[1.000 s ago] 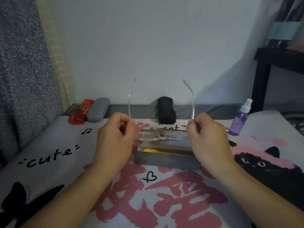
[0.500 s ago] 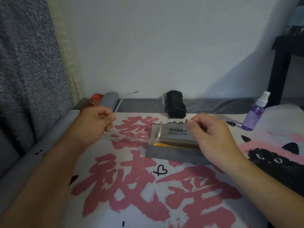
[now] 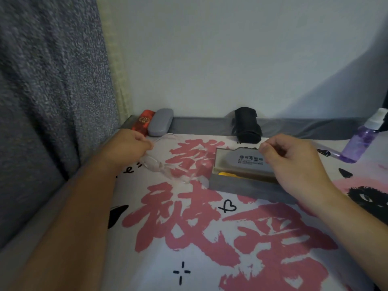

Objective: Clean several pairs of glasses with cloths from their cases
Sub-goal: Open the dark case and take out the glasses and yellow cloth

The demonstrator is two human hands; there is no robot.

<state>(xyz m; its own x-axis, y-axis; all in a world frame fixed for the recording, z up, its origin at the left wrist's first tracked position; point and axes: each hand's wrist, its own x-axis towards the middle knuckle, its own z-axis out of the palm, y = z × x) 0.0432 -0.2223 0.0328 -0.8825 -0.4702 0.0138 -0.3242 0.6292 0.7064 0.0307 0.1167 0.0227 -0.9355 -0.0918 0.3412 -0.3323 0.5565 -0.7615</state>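
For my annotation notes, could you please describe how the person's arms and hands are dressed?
Both forearms are bare, with no sleeves in view. The left hand and right hand wear no gloves, and no rings, watch or bracelets are visible.

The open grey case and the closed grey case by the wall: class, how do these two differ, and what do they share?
The open grey case is boxy, its lid raised, something yellow showing inside; the closed grey case is rounded and shut. The open grey case lies mid-table by the right hand; the closed grey case sits at the back beside a red case. Both are grey.
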